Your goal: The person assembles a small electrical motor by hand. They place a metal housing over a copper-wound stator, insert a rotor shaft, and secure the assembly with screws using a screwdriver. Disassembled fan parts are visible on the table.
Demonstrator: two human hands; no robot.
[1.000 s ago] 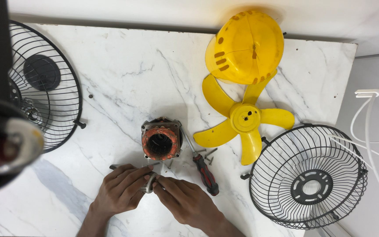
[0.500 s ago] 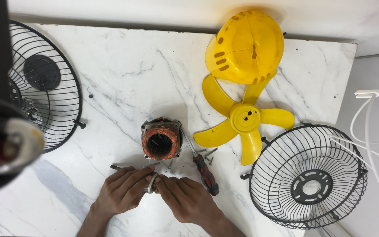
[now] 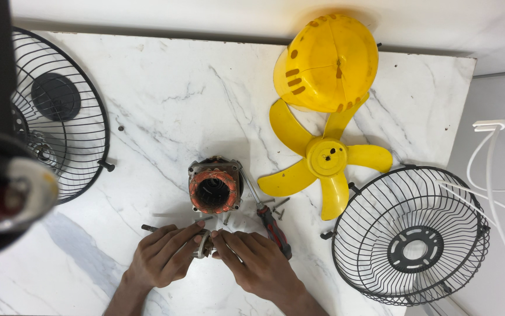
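My left hand (image 3: pixel 161 257) and my right hand (image 3: pixel 256 260) meet at the near edge of the white marble table (image 3: pixel 164 99). Together they pinch a small round metal part with a shaft (image 3: pixel 202 244); the shaft's dark end (image 3: pixel 149 227) sticks out left past my left fingers. Just beyond my fingertips stands the fan motor stator (image 3: pixel 215 185), with orange windings and a dark bore facing up. A red-handled screwdriver (image 3: pixel 269 221) lies right of the motor, close to my right hand. Small loose screws (image 3: pixel 278 205) lie beside it.
A yellow fan blade (image 3: pixel 327 158) and a yellow motor cover (image 3: pixel 327 61) lie at the back right. One black wire guard (image 3: pixel 411 234) lies at the right edge, another (image 3: pixel 59 111) at the left. White cables (image 3: pixel 498 152) hang off the table's right side. A blurred dark object (image 3: pixel 0 193) blocks the left foreground.
My hands have stayed in place, with small finger shifts on the metal part. Nothing else has moved.
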